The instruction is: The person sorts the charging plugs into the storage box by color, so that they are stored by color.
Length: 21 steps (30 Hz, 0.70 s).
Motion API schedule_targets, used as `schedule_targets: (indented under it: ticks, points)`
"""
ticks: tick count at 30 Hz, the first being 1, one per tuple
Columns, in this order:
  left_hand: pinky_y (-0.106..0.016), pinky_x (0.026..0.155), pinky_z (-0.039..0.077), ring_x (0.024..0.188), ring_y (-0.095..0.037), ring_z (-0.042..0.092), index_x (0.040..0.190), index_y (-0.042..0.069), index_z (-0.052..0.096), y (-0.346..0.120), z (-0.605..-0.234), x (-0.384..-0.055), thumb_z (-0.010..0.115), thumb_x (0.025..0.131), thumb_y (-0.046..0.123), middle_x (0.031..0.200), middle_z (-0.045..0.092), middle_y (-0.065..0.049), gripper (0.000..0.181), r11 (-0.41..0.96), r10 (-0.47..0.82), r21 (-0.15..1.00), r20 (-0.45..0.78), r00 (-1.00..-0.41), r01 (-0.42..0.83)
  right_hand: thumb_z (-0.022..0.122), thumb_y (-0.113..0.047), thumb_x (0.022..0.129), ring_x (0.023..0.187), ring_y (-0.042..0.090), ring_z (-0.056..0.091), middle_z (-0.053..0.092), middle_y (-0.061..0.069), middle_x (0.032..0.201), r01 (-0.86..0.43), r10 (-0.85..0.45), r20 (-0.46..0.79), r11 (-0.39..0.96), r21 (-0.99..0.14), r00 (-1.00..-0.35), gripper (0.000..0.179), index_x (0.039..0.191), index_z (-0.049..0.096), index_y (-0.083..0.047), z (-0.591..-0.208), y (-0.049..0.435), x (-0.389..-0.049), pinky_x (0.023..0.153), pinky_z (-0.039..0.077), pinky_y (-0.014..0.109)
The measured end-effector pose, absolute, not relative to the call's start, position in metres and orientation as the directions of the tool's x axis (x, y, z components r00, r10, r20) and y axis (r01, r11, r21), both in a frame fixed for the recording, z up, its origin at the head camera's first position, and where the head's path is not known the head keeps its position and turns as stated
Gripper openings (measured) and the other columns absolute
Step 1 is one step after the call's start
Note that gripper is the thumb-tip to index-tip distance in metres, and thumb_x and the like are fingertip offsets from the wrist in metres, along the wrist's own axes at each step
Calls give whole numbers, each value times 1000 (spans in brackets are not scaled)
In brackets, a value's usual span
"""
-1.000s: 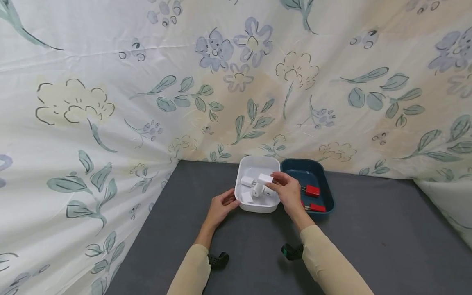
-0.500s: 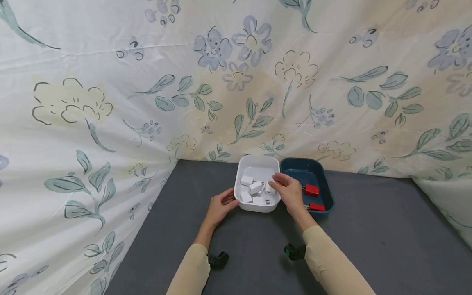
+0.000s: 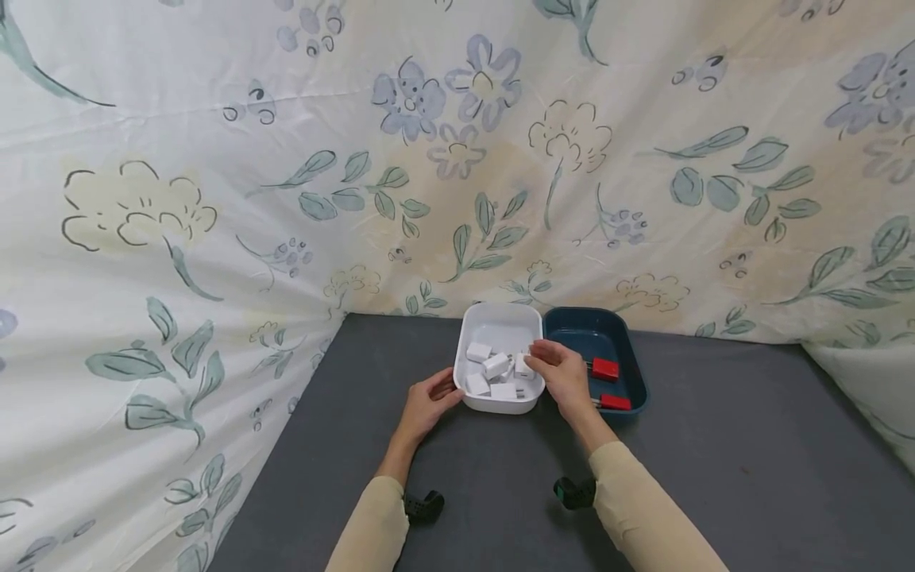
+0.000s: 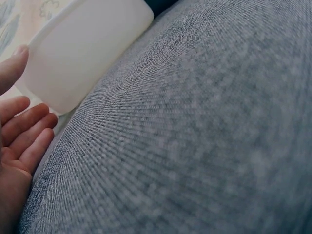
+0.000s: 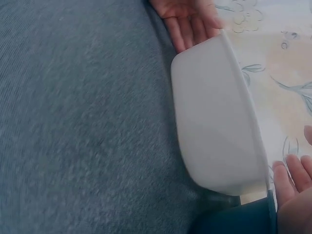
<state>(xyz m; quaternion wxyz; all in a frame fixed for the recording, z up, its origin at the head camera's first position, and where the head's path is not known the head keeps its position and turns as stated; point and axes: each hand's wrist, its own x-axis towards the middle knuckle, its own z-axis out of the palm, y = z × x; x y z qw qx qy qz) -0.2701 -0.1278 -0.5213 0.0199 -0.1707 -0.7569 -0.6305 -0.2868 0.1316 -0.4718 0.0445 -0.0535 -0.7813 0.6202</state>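
Note:
My left hand (image 3: 427, 401) rests against the left side of a white plastic bin (image 3: 500, 315), thumb by its front corner. In the left wrist view its fingers (image 4: 30, 127) are loosely extended along the bin's outside wall. Several white plug-in chargers (image 3: 495, 365) lie jumbled in the front half of the bin. My right hand (image 3: 565, 377) is over the bin's right rim, fingertips right beside a white charger (image 3: 524, 365) there. In the right wrist view, its thumb and fingers (image 5: 298, 170) are apart with nothing visible between them.
A dark blue bin (image 3: 582, 318) stands against the white bin's right side, with a red charger (image 3: 605, 369) and another red charger (image 3: 615, 402) showing inside. My right forearm partly covers it. Beneath lies a dark grey cloth (image 3: 715, 461). A floral curtain (image 3: 457, 159) hangs behind and at the left.
A second ago my right hand held a white charger over the pile; since then it lowered into the bin and the chargers came to lie flatter. My left hand kept its place.

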Motion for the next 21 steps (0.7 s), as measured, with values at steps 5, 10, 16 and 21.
schedule_targets:
  ticks: [5, 10, 16, 21]
  points:
    - [-35, 94, 49, 116, -36, 54, 131, -8, 45, -127, -523, -270, 68, 83, 15, 127, 53, -27, 58, 146, 228, 948, 247, -942, 284, 69, -22, 83, 107, 17, 59, 65, 4, 115, 17, 147, 17, 224, -974, -989, 36, 117, 61, -16, -474, 133, -286, 97, 47, 36]
    - [-23, 89, 50, 116, -34, 54, 131, -7, 46, -128, -522, -269, 68, 84, 16, 127, 52, -27, 58, 146, 227, 950, 239, -944, 276, 71, -23, 82, 105, 16, 60, 65, 4, 113, -2, 148, 34, 208, -978, -988, 36, 116, 62, -16, -476, 133, -286, 96, 48, 35]
    - [-27, 91, 50, 116, -33, 55, 131, -7, 45, -128, -521, -269, 68, 84, 16, 128, 52, -27, 57, 162, 233, 948, 232, -944, 273, 71, -25, 81, 104, 14, 60, 66, 2, 112, 1, 151, 34, 226, -974, -988, 36, 115, 62, -17, -477, 134, -282, 94, 49, 33]
    - [-40, 97, 46, 117, -33, 54, 131, -8, 46, -127, -521, -270, 68, 83, 15, 128, 52, -28, 57, 158, 230, 947, 238, -944, 278, 71, -24, 82, 104, 16, 61, 66, 3, 113, -25, 136, 63, 263, -964, -989, 36, 115, 62, -17, -477, 135, -279, 93, 50, 34]
